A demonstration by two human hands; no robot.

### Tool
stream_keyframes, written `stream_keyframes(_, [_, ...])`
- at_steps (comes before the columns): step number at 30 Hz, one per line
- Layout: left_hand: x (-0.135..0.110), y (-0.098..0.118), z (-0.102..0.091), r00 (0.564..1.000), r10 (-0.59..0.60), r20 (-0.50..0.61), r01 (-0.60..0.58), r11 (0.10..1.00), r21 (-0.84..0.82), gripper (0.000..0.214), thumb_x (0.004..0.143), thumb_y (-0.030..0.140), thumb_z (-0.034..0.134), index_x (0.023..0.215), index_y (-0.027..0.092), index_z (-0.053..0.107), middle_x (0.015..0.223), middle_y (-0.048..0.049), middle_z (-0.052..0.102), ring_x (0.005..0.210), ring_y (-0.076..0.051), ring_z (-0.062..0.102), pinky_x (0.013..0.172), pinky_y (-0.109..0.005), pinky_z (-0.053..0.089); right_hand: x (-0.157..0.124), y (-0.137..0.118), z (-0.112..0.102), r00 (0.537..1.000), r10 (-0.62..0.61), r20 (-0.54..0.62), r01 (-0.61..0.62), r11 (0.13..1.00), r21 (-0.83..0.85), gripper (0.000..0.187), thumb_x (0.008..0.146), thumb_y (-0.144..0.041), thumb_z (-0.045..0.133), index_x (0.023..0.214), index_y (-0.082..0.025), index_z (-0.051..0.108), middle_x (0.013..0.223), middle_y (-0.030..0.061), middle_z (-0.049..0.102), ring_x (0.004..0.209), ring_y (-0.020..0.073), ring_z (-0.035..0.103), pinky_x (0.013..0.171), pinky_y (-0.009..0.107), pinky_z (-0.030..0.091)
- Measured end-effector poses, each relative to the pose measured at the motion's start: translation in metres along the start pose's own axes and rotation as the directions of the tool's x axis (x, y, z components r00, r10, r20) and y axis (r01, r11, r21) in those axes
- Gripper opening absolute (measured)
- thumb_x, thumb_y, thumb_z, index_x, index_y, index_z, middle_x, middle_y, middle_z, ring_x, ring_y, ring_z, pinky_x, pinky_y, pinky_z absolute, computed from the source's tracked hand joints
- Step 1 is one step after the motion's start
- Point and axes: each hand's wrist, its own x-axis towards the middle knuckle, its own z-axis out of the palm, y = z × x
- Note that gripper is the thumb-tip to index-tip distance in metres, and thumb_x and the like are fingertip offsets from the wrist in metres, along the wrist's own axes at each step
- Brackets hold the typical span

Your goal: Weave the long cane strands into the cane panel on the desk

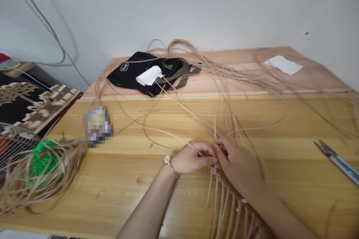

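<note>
Head view: looking down on a wooden table (112, 190), with thin strips (215, 122) pinched narrowly in the left hand (193, 158) and right hand (238, 161), close together at the far end of a knotted weave (224, 186). Slanting from there toward the near right, partly hidden beneath the right forearm (277, 203), so nearer to the right hand. Beyond both hands, strewn with those same strips, fanning loosely toward the far side.
</note>
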Motion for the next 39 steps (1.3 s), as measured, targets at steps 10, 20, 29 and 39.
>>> stream_keyframes(10, [-0.002,0.003,0.000,0.999,-0.047,-0.007,0.047,0.997,0.067,0.025,0.062,0.032,0.066,0.066,0.009,0.059,0.060,-0.0005,0.054,0.054,-0.006,0.044,0.053,-0.018,0.035,0.008,0.005,-0.001,0.998,0.035,0.060,-0.039,0.997,0.062,0.023,0.079,-0.034,0.042,0.070,-0.022,0.060,0.061,0.0006,0.062,0.058,0.0162,0.054,0.048,0.024,0.026])
stream_keyframes(20, [-0.002,0.001,-0.003,0.997,-0.072,0.007,0.070,0.984,0.167,0.033,0.068,0.041,0.059,0.064,0.009,0.061,0.055,0.0001,0.052,0.050,-0.006,0.041,0.047,-0.018,0.033,0.012,0.008,0.003,0.998,0.010,0.062,-0.017,0.993,0.115,0.029,0.080,-0.033,0.039,0.057,-0.020,0.050,0.054,-0.0002,0.057,0.051,0.0136,0.050,0.048,0.024,0.025])
stream_keyframes(29, [-0.001,-0.001,-0.002,0.998,-0.065,0.015,0.062,0.985,0.159,0.033,0.068,0.041,0.058,0.061,0.009,0.057,0.054,0.0010,0.049,0.050,-0.006,0.040,0.049,-0.018,0.032,0.010,0.004,-0.001,0.994,0.047,0.101,-0.054,0.996,0.070,0.023,0.082,-0.030,0.036,0.067,-0.020,0.051,0.055,0.0007,0.057,0.052,0.0145,0.049,0.048,0.024,0.024])
stream_keyframes(39, [-0.001,0.000,-0.004,0.997,-0.049,0.053,0.039,0.982,0.186,0.025,0.072,0.033,0.055,0.062,0.010,0.054,0.053,0.0033,0.043,0.050,-0.005,0.035,0.047,-0.018,0.028,-0.012,-0.001,-0.004,0.982,0.102,0.159,-0.130,0.975,0.178,0.019,0.081,-0.030,0.037,0.096,-0.022,0.044,0.076,0.0028,0.064,0.068,0.0189,0.057,0.054,0.025,0.031])
